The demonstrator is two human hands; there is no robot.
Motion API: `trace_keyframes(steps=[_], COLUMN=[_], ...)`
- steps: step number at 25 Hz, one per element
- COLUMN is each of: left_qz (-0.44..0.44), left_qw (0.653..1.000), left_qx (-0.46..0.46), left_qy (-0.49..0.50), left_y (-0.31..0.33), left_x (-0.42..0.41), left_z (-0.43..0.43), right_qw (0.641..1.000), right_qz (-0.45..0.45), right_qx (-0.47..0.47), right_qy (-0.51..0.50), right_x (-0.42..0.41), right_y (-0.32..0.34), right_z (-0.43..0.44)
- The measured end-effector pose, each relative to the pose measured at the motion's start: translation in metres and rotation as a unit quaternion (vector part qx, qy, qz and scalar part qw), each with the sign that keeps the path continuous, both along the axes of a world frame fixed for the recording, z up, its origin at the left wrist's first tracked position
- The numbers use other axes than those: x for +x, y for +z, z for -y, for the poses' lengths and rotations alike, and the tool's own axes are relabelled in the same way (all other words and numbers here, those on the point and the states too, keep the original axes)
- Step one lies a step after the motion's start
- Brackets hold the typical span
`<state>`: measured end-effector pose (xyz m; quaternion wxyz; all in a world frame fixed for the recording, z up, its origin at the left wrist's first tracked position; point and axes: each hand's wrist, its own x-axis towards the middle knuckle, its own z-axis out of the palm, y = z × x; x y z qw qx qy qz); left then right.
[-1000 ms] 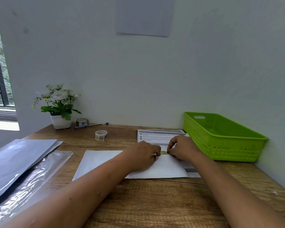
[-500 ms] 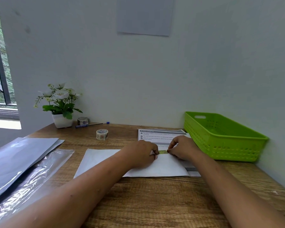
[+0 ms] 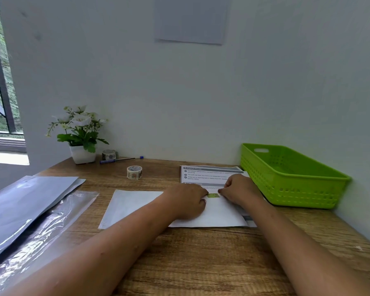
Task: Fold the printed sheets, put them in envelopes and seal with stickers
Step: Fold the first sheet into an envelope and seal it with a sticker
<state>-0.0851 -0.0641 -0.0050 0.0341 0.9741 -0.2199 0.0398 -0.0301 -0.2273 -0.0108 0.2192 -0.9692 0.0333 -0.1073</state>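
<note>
A white envelope lies flat in the middle of the wooden desk. On its far edge sits a small green sticker. My left hand rests on the envelope with curled fingers and pinches the sticker's left end. My right hand pinches its right end. Printed sheets lie just behind the envelope, partly under my right hand. A roll of patterned sticker tape stands left of the sheets.
A green plastic basket stands at the right by the wall. A potted plant, a second tape roll and a blue pen sit at the back left. Grey sleeves and clear plastic cover the left side.
Both hands stay at the sticker on the envelope's far edge. The view has shifted slightly; nothing else moved.
</note>
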Motion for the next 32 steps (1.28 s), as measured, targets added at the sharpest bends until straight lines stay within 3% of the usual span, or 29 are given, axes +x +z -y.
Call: trace_keyframes(steps=[7,15,27,32], left_qz=[0.019,-0.007,-0.028,-0.017], left_qw=[1.000,1.000,0.997,0.996], left_qx=[0.020,0.008,0.072,0.074], left_qy=[-0.001,0.013,0.014,0.039], left_y=[-0.007,-0.001,0.005,0.002], left_x=[0.003,0.003,-0.003,0.001], left_z=[0.000,-0.001,0.000,0.002], right_qw=[1.000,0.999,0.993,0.984], right_qz=[0.002,-0.016,-0.096,-0.132], right_qx=[-0.023,0.022,0.020,0.096], right_qy=[0.002,0.034,0.065,0.075], right_x=[-0.007,-0.005,-0.014,-0.011], right_y=[-0.001,0.004,0.014,0.020], right_z=[-0.008,0.006,0.001,0.004])
